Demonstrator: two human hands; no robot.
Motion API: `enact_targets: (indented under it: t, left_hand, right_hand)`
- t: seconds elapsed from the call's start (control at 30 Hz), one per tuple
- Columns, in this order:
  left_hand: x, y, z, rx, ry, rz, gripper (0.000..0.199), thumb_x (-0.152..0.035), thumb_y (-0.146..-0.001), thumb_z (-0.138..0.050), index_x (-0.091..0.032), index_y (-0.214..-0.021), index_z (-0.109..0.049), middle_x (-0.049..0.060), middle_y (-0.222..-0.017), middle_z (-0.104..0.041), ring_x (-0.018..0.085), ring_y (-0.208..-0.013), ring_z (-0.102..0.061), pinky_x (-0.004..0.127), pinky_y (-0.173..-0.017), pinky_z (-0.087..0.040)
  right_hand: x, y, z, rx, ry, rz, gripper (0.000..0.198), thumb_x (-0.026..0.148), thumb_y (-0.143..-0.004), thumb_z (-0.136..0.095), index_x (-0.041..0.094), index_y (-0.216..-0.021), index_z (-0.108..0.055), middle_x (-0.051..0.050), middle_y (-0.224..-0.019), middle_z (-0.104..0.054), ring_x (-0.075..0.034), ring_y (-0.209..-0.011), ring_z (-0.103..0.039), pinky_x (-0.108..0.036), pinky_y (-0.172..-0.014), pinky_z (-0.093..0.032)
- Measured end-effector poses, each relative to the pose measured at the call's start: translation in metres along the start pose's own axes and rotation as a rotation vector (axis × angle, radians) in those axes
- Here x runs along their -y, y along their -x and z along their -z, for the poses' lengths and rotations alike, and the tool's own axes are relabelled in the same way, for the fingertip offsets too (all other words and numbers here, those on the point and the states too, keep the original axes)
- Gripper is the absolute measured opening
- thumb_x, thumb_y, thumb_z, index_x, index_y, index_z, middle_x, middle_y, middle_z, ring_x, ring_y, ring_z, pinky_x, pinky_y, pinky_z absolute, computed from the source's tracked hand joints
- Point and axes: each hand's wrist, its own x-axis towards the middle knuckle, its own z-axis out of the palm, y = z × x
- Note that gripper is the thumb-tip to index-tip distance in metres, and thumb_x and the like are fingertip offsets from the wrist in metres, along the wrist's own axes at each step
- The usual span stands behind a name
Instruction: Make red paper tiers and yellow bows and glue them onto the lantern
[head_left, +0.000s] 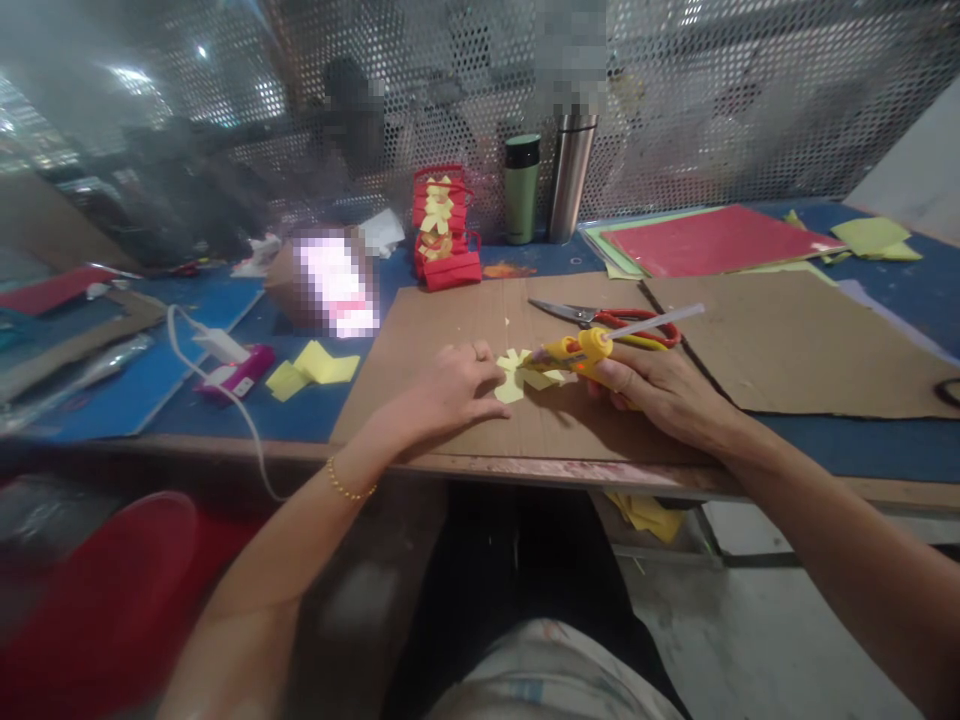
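Shirt (547, 670) fills six o'clock, below the front edge of the table (847, 450). Central on the cardboard (450, 315) lies the yellow flower (510, 388), seemingly steadied by the left hand (457, 385) at its nine o'clock; whether that grip pinches it, I cannot tell. From three o'clock, the right hand's (656, 385) grip wraps the glue gun (574, 352), tip at the flower, probably for close aim. Scissors (592, 316) crowd two o'clock; bare cardboard leaves room toward eleven.
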Motion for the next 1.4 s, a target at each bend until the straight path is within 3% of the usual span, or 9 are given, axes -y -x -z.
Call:
enact_targets:
  t: [0.27,0.53,0.83,0.97,1.1,1.4]
  left_hand:
    - [-0.010,-0.012,-0.004,0.017,-0.223,0.006,0.019,-0.031,-0.103,-0.056,-0.016,-0.098,-0.066,0.010,-0.106,-0.066,0.024,-0.094,-0.058,0.038,-0.089,-0.043]
    - [-0.009,-0.012,-0.008,0.002,-0.234,0.037,0.021,-0.008,-0.095,-0.044,-0.017,-0.103,-0.061,0.011,-0.105,-0.064,0.024,-0.089,-0.057,0.038,-0.083,-0.044]
    - [0.002,-0.017,-0.013,-0.126,0.084,0.057,0.014,-0.015,-0.097,-0.051,-0.019,-0.090,-0.062,0.006,-0.090,-0.065,0.021,-0.083,-0.058,0.036,-0.081,-0.046]
    - [0.002,-0.019,-0.013,-0.155,0.240,0.097,0.011,-0.018,-0.096,-0.057,-0.019,-0.097,-0.068,0.005,-0.090,-0.070,0.018,-0.081,-0.060,0.034,-0.079,-0.047]
    - [-0.001,-0.017,-0.014,-0.165,0.375,0.137,0.022,-0.021,-0.096,-0.057,-0.018,-0.110,-0.073,0.005,-0.091,-0.074,0.017,-0.079,-0.062,0.032,-0.077,-0.048]
    - [0.001,-0.016,-0.017,-0.159,0.543,0.195,0.028,-0.017,-0.090,-0.057,-0.017,-0.106,-0.080,0.006,-0.095,-0.078,0.017,-0.084,-0.067,0.031,-0.078,-0.053]
  right_hand:
    - [-0.001,0.000,0.000,0.007,0.020,-0.006,0.058,0.066,-0.105,-0.036,0.024,-0.076,-0.063,-0.003,-0.066,-0.062,-0.021,-0.066,-0.058,-0.034,-0.067,-0.042]
    - [0.001,-0.001,0.000,0.008,0.008,-0.002,0.060,0.068,-0.105,-0.035,0.023,-0.076,-0.064,-0.003,-0.066,-0.061,-0.021,-0.067,-0.058,-0.034,-0.069,-0.042]
    - [-0.001,-0.002,0.002,0.020,0.021,0.024,0.064,0.072,-0.105,-0.034,0.023,-0.075,-0.062,-0.004,-0.068,-0.063,-0.021,-0.070,-0.060,-0.034,-0.069,-0.043]
    - [0.000,-0.002,0.002,0.015,0.014,0.018,0.063,0.072,-0.105,-0.034,0.023,-0.076,-0.063,-0.004,-0.068,-0.063,-0.021,-0.069,-0.059,-0.034,-0.069,-0.044]
    - [0.002,-0.001,0.000,0.002,-0.007,0.010,0.062,0.070,-0.105,-0.035,0.023,-0.077,-0.064,-0.003,-0.067,-0.063,-0.021,-0.068,-0.059,-0.034,-0.069,-0.045]
    - [0.002,-0.001,0.001,0.006,0.006,0.019,0.062,0.069,-0.105,-0.035,0.023,-0.076,-0.064,-0.004,-0.068,-0.064,-0.021,-0.066,-0.059,-0.034,-0.068,-0.044]
